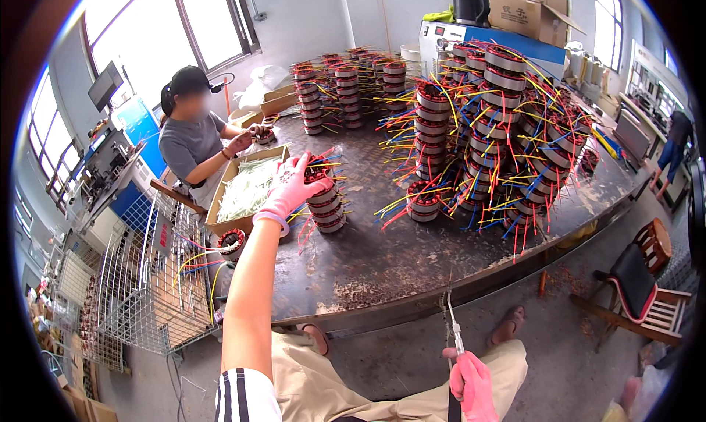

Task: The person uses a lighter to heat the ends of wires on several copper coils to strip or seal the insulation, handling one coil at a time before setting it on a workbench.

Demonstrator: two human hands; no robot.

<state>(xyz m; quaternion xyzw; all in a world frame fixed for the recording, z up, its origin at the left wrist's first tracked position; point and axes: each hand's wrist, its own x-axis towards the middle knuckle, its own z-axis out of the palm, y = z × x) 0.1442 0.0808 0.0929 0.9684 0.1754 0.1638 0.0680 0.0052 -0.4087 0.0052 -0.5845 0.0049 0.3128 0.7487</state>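
My left hand point(288, 190), in a pink glove, reaches forward to a short stack of motor stators point(327, 212). Its fingers close on the top stator point(319, 173), red-wound with coloured wire ends; part of the grip is hidden. Low at the front, beyond the table edge, my right hand point(473, 387), also pink-gloved, is wrapped round a slim silver pointed tool point(454, 323), whose exact kind is unclear. A cardboard box point(276, 154) of pale thin strips stands just left of the stack. Beside the box, a single stator point(232, 242) trails yellow, blue and red wires.
Tall stacks of stators point(489, 139) with splayed wires crowd the right of the dark table point(368, 267). More stacks point(347, 91) stand farther back. Across the left corner a person point(193, 131) handles a stator. A wire cart point(147, 282) adjoins the left; a chair point(634, 289) stands right.
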